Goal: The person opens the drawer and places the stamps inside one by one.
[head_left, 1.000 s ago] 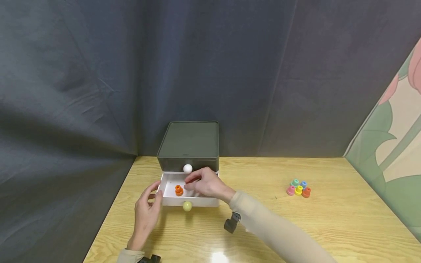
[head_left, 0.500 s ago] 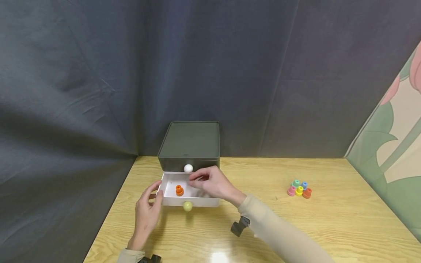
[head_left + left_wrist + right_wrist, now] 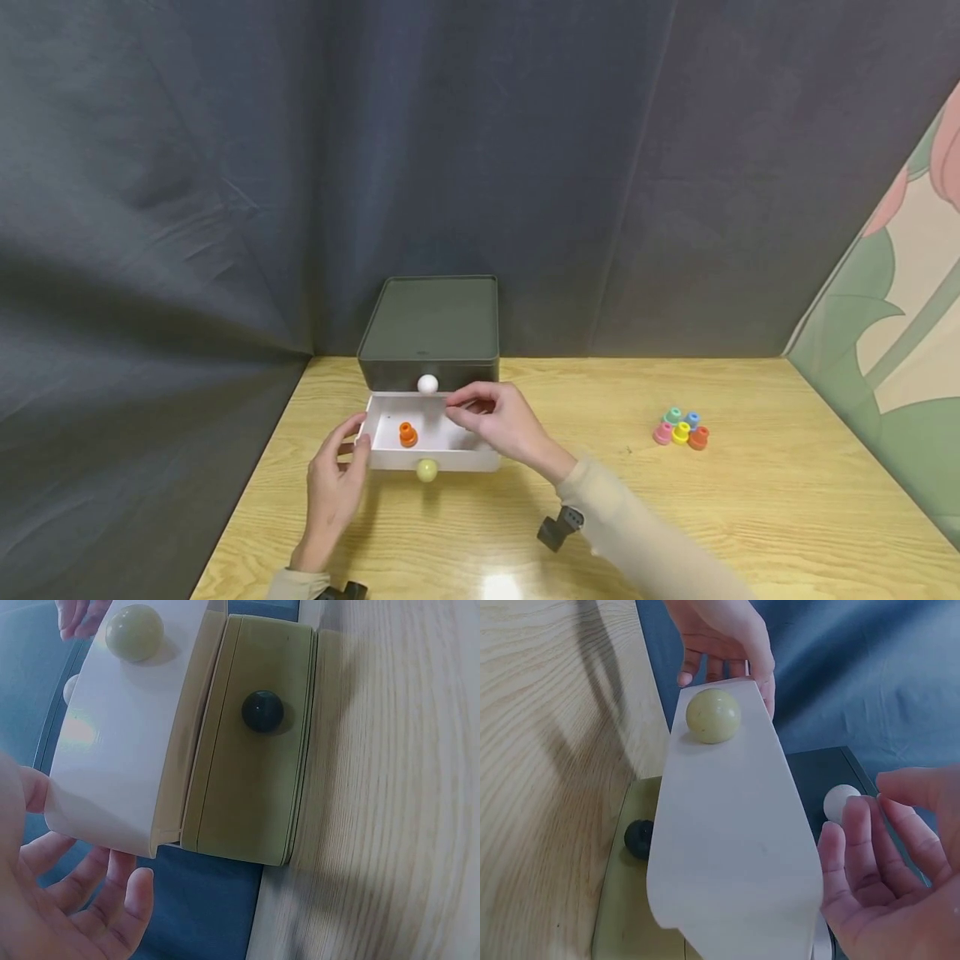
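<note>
Small dark-green cabinet with stacked drawers sits at the back of the light wooden table, against the dark curtain. Its white middle drawer is pulled out, pale yellow-green ball knob on the front. Small orange plastic spool-shaped piece stands inside the drawer, left of centre on the white floor.

Left hand is at the drawer's front-left corner, thumb on the corner edge, fingers relaxed and spread (not wrapped around anything). Right hand hovers over the drawer's right half, fingers loosely bent, holding nothing, fingertips near the white ball knob of the drawer above. Left wrist view shows the olive bottom drawer with a dark ball knob, closed.

Cluster of small coloured plastic pieces (pink, yellow, orange, teal, blue) sits on the table well to the right of the cabinet.
</note>
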Demonstrator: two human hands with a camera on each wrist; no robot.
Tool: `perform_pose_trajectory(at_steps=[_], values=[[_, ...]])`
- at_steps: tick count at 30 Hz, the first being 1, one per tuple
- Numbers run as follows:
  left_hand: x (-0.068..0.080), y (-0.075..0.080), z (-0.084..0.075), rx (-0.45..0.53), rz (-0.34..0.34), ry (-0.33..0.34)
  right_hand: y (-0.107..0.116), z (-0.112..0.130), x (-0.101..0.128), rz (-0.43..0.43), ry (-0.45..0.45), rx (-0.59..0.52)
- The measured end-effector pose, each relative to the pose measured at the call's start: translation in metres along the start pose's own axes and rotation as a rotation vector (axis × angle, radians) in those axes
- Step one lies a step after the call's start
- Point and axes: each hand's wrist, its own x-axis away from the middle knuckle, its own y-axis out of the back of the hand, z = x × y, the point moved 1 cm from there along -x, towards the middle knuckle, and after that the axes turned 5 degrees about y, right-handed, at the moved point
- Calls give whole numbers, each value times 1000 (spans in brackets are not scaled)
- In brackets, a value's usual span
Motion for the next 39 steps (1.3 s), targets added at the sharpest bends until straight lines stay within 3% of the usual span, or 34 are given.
perform_pose_trajectory(at_steps=[6,15,39], values=[[0,-1,1,2,1,5,9,-4,9,-52,25,13],[0,0,2,2,-3,14,23,-8,18,-103,-6,-39],[-1,1,1,-5,1,9,46,-27,39,-180,-41,-85]])
